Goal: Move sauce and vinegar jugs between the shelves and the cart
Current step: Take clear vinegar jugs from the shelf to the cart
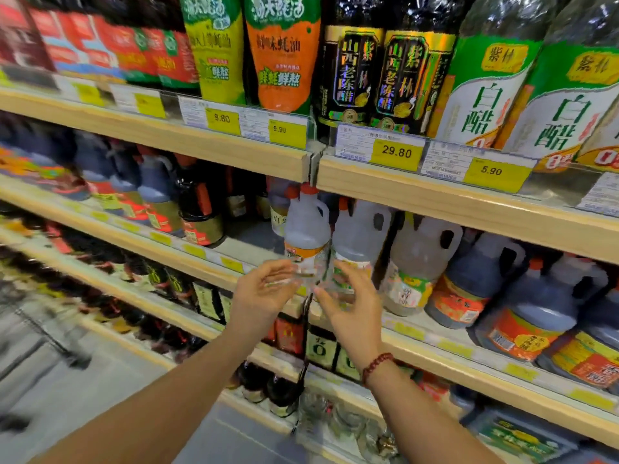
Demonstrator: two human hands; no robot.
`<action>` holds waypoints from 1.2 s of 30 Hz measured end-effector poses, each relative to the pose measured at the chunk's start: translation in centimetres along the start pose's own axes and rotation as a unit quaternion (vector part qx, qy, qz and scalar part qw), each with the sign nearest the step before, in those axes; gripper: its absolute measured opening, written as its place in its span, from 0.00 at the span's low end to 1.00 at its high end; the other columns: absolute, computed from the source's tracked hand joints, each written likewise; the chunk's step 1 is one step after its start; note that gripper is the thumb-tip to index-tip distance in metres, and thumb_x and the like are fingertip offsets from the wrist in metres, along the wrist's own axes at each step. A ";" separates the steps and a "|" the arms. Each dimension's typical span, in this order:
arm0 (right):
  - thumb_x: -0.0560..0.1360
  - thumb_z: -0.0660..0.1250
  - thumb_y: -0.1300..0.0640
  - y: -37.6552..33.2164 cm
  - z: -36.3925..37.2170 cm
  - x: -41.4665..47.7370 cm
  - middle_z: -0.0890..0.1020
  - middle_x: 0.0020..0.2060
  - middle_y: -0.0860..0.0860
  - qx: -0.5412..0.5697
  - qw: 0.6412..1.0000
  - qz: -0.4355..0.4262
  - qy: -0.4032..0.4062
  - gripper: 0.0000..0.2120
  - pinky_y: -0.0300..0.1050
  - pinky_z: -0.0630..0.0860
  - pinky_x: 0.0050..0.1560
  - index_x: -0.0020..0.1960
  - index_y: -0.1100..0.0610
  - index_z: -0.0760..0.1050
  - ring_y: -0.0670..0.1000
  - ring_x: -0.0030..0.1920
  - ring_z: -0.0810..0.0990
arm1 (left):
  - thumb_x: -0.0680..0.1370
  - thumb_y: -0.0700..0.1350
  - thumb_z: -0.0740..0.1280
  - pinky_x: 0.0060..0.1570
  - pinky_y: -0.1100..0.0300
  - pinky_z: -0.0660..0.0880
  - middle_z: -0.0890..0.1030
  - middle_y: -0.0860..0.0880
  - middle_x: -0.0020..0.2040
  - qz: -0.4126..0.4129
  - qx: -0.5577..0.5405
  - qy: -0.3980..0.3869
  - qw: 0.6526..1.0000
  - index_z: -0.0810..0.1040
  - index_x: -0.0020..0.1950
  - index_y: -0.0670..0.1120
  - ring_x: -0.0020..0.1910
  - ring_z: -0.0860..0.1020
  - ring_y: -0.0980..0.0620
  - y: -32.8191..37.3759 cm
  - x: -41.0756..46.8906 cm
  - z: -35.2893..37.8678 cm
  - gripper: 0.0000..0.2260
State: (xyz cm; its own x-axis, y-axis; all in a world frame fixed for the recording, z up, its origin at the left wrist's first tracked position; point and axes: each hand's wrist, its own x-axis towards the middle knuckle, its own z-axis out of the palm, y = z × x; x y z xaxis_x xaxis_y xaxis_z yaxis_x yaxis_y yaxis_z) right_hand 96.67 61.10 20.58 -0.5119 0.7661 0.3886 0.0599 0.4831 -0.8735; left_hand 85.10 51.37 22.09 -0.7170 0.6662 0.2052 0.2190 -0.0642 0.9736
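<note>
A clear vinegar jug (306,229) with a red cap and an orange label stands at the front of the middle shelf (435,346). My left hand (264,293) is just left of its base and my right hand (348,299) just right of it. Both hands have spread fingers and hold nothing; they are close to the jug's lower part, and I cannot tell whether they touch it. A second clear jug (360,231) stands right beside it, then a cloudy jug (417,259) and dark sauce jugs (475,279).
The upper shelf (469,202) carries pouches, dark vinegar bottles (378,72) and white vinegar bottles (495,85) above yellow price tags. Dark bottles (197,209) fill the middle shelf at left. Lower shelves hold small bottles. Grey floor (67,380) lies at lower left.
</note>
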 end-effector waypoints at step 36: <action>0.70 0.74 0.57 -19.7 58.2 -4.1 0.75 0.59 0.44 0.148 0.883 -0.064 -0.440 0.26 0.28 0.74 0.53 0.65 0.51 0.72 0.30 0.55 0.73 | 0.70 0.41 0.75 0.56 0.55 0.77 0.83 0.56 0.51 -0.094 0.075 0.468 0.876 0.81 0.55 0.52 0.53 0.80 0.56 -8.4 -6.7 -59.2 0.15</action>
State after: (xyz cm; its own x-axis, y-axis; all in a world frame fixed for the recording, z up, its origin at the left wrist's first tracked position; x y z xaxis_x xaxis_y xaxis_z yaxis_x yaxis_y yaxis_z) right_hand 47.71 23.81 19.13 -0.9738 0.0243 0.2260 -0.2076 0.3098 -0.9279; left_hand 48.89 3.46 18.41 -0.9627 -0.2505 0.1026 0.0723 0.1271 0.9892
